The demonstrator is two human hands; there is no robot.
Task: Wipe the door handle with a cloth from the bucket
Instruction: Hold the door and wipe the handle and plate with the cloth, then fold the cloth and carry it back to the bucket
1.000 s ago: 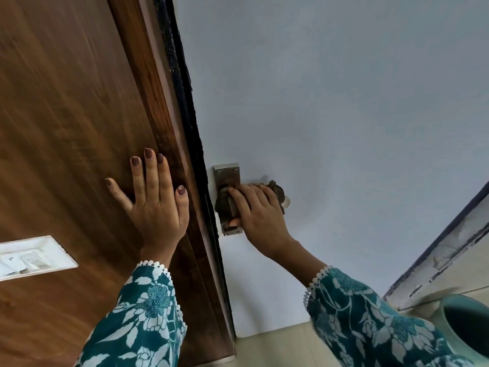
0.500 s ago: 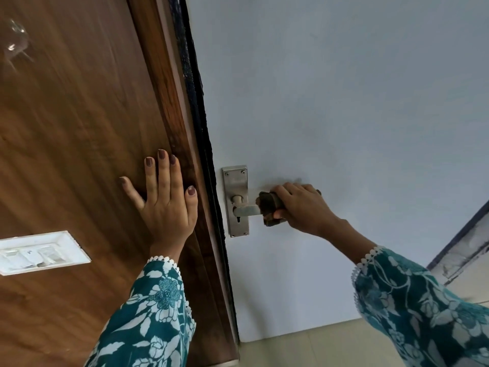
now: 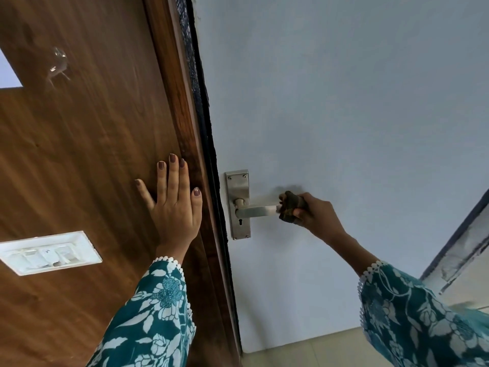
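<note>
Right hand (image 3: 317, 217) has its grip clenched around a dark bunched cloth (image 3: 291, 207), pressed onto the free end of the door handle (image 3: 258, 210), the lever running toward 3 o'clock from its steel backplate (image 3: 237, 190) on the pale blue door (image 3: 344, 102). Left hand (image 3: 173, 205) lies flat with fingers spread, holding nothing, on the brown wood panel (image 3: 79, 154) at 9 o'clock of the handle, beside the dark door edge. White switch plate (image 3: 47, 251) sits at 8 o'clock of that hand; both sleeves are teal floral; no bucket in view.
</note>
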